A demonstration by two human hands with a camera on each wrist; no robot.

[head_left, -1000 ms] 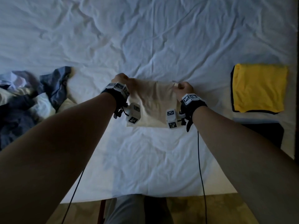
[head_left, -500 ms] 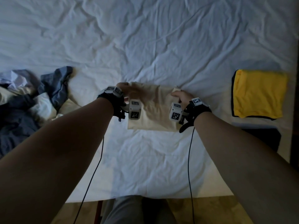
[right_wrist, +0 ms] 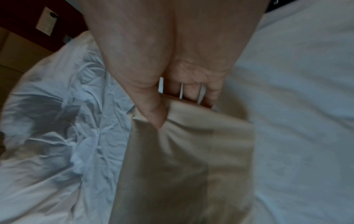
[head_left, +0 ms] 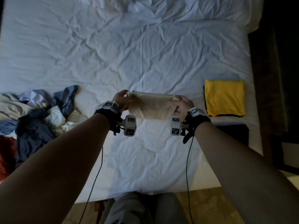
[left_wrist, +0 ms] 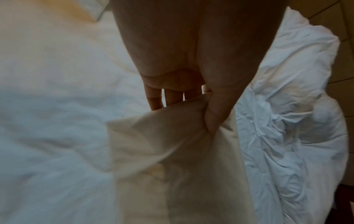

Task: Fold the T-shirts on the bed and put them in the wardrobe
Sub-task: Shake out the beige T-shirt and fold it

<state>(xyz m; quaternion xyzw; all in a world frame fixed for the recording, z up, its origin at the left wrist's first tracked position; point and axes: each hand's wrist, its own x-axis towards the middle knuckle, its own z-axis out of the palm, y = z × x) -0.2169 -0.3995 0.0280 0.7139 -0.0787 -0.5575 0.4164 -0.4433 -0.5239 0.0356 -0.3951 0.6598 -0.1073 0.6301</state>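
A folded beige T-shirt (head_left: 151, 105) hangs stretched between my two hands above the white bed (head_left: 145, 54). My left hand (head_left: 121, 98) pinches its left top corner, thumb over the cloth and fingers behind, as the left wrist view shows on the beige T-shirt (left_wrist: 182, 144) under my left hand (left_wrist: 191, 106). My right hand (head_left: 182, 104) pinches the right top corner the same way; in the right wrist view the thumb of my right hand (right_wrist: 172, 106) presses into the beige T-shirt (right_wrist: 187, 159). A folded yellow T-shirt (head_left: 224, 97) lies on the bed at the right.
A heap of unfolded clothes (head_left: 34, 117), blue-grey, white, beige and dark, lies at the bed's left side, with something red (head_left: 6, 152) at the edge. A dark folded item (head_left: 233, 133) sits below the yellow one. Dark furniture (head_left: 278, 78) borders the bed's right side.
The beige T-shirt has been lifted off the sheet; both hands rose with its top corners and pulled it taut between them. The head view now takes in more of the bed.
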